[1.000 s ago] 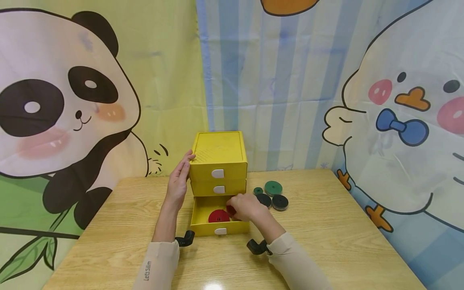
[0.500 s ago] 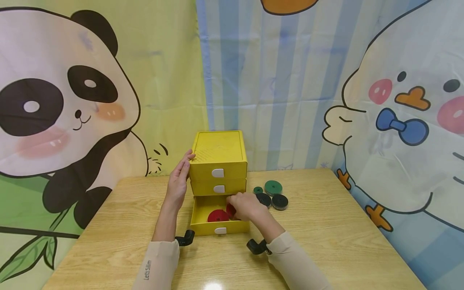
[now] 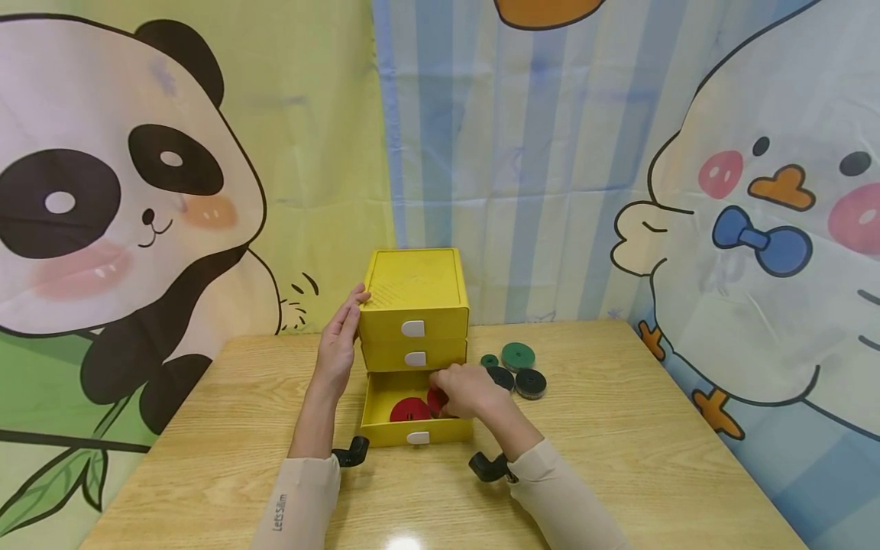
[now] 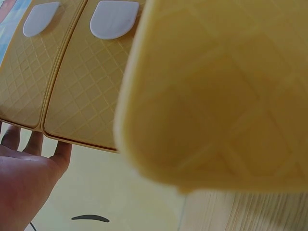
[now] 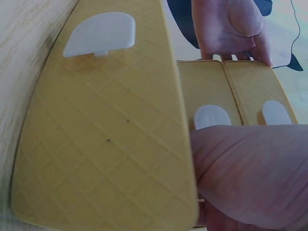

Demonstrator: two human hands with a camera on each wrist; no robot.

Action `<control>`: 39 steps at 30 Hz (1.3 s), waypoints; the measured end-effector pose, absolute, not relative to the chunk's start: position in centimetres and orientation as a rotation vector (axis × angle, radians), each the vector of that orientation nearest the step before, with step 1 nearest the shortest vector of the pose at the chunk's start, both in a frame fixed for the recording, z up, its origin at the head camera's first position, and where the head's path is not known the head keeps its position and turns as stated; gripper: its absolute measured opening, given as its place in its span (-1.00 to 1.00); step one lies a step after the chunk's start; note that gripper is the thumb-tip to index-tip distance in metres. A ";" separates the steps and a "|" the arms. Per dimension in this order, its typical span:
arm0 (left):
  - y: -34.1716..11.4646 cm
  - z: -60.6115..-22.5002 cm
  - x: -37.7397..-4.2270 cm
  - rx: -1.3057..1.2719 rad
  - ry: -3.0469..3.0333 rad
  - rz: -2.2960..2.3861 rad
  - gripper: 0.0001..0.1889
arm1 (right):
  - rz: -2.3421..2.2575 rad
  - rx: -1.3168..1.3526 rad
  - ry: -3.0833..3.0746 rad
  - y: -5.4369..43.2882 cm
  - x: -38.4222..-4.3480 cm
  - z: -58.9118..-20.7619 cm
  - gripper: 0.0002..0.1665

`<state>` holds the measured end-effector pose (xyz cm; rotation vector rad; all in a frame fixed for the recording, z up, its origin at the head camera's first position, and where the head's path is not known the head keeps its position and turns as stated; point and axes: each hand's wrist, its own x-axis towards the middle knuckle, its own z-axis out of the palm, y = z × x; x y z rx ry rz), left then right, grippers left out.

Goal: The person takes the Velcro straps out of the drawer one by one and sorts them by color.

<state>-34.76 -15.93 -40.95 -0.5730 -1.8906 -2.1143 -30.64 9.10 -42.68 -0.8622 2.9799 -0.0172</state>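
A small yellow drawer cabinet stands on the table, its bottom drawer pulled out. My left hand rests against the cabinet's left side with fingers extended; the left wrist view shows the fingers along its edge. My right hand is inside the open drawer, gripping a flat round red roll at the drawer's right. Another red roll lies beside it. The back of the right hand hides its fingertips, and the drawer front blocks the roll in the right wrist view.
Right of the cabinet lie a large green roll, a small green roll and two black rolls, the nearer one fully visible, the other partly behind my right hand. The upper drawers with white tabs are closed. Printed curtains hang behind the table.
The red roll lying in the drawer has shifted slightly left. The roll in my right hand has tilted and moved a little left and down. My left hand has stayed still.
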 end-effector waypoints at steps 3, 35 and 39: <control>-15.9 -40.9 -34.8 -0.567 -1.896 -2.108 -0.47 | -0.056 -0.854 2.975 9.2 -30.5 -42.3 -0.68; -15.9 -40.9 -34.6 -0.550 -1.896 -2.123 -0.47 | -0.714 -1.006 2.825 14.5 -30.5 -38.1 -0.50; -15.9 -40.9 -34.6 -0.558 -1.896 -2.117 -0.47 | -0.796 -0.981 2.805 15.7 -30.6 -38.0 -0.51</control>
